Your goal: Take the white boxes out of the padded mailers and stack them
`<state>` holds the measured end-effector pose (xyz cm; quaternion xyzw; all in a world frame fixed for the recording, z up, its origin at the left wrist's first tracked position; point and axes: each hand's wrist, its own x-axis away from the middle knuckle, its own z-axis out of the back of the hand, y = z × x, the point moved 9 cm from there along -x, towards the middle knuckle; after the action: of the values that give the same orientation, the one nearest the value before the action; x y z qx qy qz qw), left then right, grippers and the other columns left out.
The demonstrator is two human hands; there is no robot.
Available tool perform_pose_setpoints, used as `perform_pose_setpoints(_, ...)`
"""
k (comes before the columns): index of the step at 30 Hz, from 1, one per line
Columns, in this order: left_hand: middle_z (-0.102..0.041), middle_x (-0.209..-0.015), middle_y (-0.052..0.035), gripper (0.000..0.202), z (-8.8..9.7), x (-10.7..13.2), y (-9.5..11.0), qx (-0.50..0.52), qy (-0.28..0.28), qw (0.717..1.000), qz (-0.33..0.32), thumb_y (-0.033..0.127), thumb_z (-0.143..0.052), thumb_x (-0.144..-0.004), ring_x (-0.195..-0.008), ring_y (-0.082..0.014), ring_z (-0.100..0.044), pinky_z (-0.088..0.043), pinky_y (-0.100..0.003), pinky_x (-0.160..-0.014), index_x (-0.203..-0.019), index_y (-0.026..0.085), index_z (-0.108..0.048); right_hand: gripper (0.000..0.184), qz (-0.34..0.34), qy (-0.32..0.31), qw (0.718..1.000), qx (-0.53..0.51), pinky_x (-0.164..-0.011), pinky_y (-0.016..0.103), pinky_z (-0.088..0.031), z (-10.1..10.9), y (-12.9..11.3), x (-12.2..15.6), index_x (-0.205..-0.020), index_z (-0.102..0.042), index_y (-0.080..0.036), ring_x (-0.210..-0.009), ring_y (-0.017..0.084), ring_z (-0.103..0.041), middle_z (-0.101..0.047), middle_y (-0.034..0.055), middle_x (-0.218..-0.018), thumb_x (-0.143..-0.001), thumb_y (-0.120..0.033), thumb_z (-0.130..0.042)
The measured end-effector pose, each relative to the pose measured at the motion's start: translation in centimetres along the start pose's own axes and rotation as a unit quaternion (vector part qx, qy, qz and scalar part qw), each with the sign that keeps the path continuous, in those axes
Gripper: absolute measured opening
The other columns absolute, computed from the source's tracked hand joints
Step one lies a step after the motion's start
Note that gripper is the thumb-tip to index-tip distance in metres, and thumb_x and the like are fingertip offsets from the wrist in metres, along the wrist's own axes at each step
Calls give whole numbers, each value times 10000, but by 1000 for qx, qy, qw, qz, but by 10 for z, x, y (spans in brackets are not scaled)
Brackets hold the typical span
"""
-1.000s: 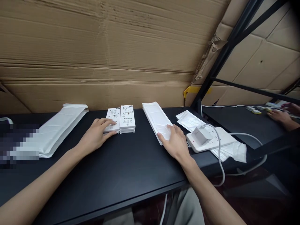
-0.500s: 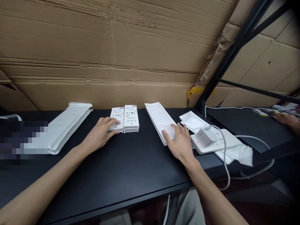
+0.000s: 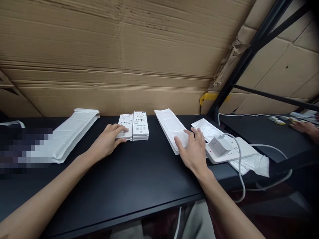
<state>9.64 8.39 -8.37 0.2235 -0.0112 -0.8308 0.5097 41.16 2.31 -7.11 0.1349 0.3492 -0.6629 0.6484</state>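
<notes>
My left hand [image 3: 108,139] lies over the left of two side-by-side stacks of small white boxes. Its fingers rest across the top printed box [image 3: 126,122], and the thumb presses at the near edge. Against that stack stands the right stack of white boxes [image 3: 140,125], with "Hello Kitty" print and line drawings. My right hand [image 3: 193,151] is open, fingers spread, over the near end of a flat white padded mailer [image 3: 169,125]; the palm side is hidden, so I cannot tell how firmly it touches.
At left lies another white mailer [image 3: 77,132], partly pixelated. A white power strip [image 3: 241,151] with a plugged-in adapter [image 3: 219,146] and cable sits on more white packets [image 3: 258,165] at right. Cardboard [image 3: 139,59] backs the black table [image 3: 139,179]. Another person's hand [image 3: 304,126] is far right.
My right hand's fingers have lifted and spread a little on the mailer. My left hand stays on the box stack. The view has shifted very slightly.
</notes>
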Motion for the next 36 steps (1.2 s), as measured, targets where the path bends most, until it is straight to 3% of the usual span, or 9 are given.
perform_pose_setpoints(3,-579,-1248,-89,355,0,0,-1,3,3,1000,-3,457,-492,-901,-1146,-311,-482,-416,-455,-980,-1170,246,-587,489,72,71,995,-20,-1112,547,-304,21,-27,-11,-1227,-560,-130,-1384,338,-309,-474,185,-1360,-906,-495,-502)
perform_pose_setpoints(6,-579,-1248,-83,348,-1,0,-1,11,0,1000,-3,454,-496,-905,-1143,-303,-480,-420,-451,-975,-1174,250,-584,398,113,68,989,-62,-1044,471,-392,25,-49,-36,-1178,-586,-142,-1218,296,-475,-554,155,-1228,-914,-431,-514)
perform_pose_setpoints(11,-562,-1274,-86,337,2,2,3,17,5,1000,-12,436,-493,-918,-1153,-299,-469,-413,-463,-987,-1182,250,-589,328,92,-83,988,-90,-957,407,-431,-29,-57,-75,-1127,-624,-169,-1083,273,-546,-617,123,-1118,-955,-368,-427)
perform_pose_setpoints(14,-565,-1267,-84,337,2,1,4,18,7,1000,-12,424,-505,-916,-1129,-296,-474,-419,-461,-978,-1193,252,-594,330,88,-146,983,-66,-958,390,-411,-67,-50,-75,-1087,-646,-136,-1049,266,-555,-632,133,-1095,-961,-321,-404)
perform_pose_setpoints(16,-572,-1256,-85,337,1,1,3,19,8,1000,-9,418,-515,-911,-1120,-298,-477,-420,-466,-977,-1191,251,-599,312,80,-154,983,-67,-955,375,-403,-80,-42,-72,-1045,-661,-131,-1025,252,-562,-643,128,-1063,-956,-300,-415)
perform_pose_setpoints(26,-557,-1286,-72,420,2,1,4,15,4,1000,20,530,-493,-911,-1180,-294,-460,-405,-454,-998,-1223,260,-575,277,43,-139,980,-137,-947,324,-399,-80,-28,-70,-998,-676,-160,-992,201,-600,-696,74,-1034,-935,-308,-450)
perform_pose_setpoints(29,-553,-1295,-83,468,12,-1,-1,5,29,999,40,574,-452,-914,-1195,-299,-472,-399,-459,-1011,-1227,244,-566,271,50,-142,979,-136,-942,321,-404,-82,-29,-69,-1006,-675,-155,-991,202,-597,-691,78,-1034,-933,-296,-455)
perform_pose_setpoints(32,-574,-1260,-93,453,36,-1,-15,-48,81,993,74,570,-420,-921,-1201,-316,-484,-379,-475,-1033,-1187,240,-580,286,54,-145,980,-124,-950,326,-400,-83,-30,-68,-1030,-672,-148,-1020,212,-589,-681,97,-1056,-938,-307,-452)
perform_pose_setpoints(36,-570,-1212,-204,563,76,15,-50,-181,132,954,202,581,-386,-905,-1193,-445,-456,-392,-589,-954,-1205,151,-589,289,57,-148,981,-114,-930,327,-415,-79,-32,-66,-1033,-670,-155,-1022,216,-602,-689,94,-1061,-939,-335,-463)
